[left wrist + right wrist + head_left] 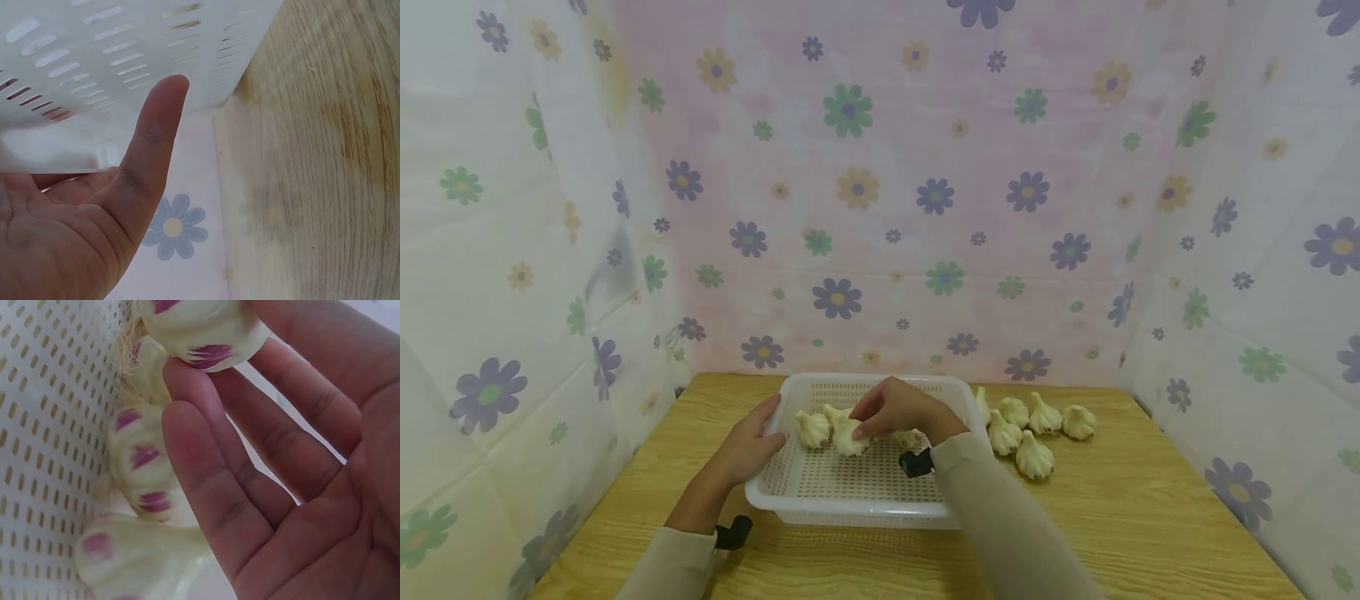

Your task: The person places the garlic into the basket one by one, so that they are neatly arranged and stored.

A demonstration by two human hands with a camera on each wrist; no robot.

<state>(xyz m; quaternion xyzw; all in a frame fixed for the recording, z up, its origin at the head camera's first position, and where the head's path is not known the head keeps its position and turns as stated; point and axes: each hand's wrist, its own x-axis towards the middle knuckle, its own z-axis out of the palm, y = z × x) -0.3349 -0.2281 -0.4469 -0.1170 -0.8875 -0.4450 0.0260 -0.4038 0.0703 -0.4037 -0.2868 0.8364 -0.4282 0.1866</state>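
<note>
A white plastic basket (859, 510) with slotted walls stands on the wooden table. My left hand (747, 446) grips its left rim; in the left wrist view the thumb (156, 119) lies along the slotted wall. Inside the basket, my right hand (904, 410) pinches a garlic bulb (847, 437), pale with purple patches at its root end (209, 337). Another garlic bulb (812, 430) lies to its left, and one more (908, 439) shows partly beneath the right hand. The right wrist view shows further bulbs (144, 459) along the slotted floor.
Several garlic bulbs (1034, 457) lie on the table (1150, 517) just right of the basket, one partly hidden by its rim. Flower-printed cloth (895, 250) closes off the back and both sides.
</note>
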